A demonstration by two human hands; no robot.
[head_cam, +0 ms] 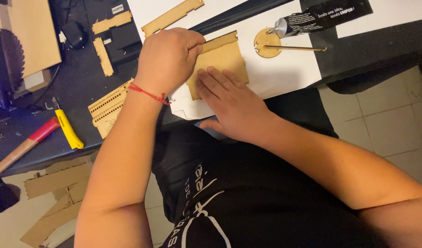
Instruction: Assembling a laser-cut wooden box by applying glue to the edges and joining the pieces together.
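left hand [167, 57] hiding wooden panel [222, 57] edge, right hand [231, 103] flat on it

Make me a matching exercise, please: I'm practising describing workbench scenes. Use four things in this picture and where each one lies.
Things:
1. flat wooden panel
2. glue tube
3. yellow utility knife
4. round wooden disc

Places:
a. on the dark table at the left, beside a red-handled tool
b. on the white sheet, at the tube's nozzle
c. under the left hand and right hand
d. at the top right, lying across white sheet and dark table

Pairs: 1-c, 2-d, 3-a, 4-b
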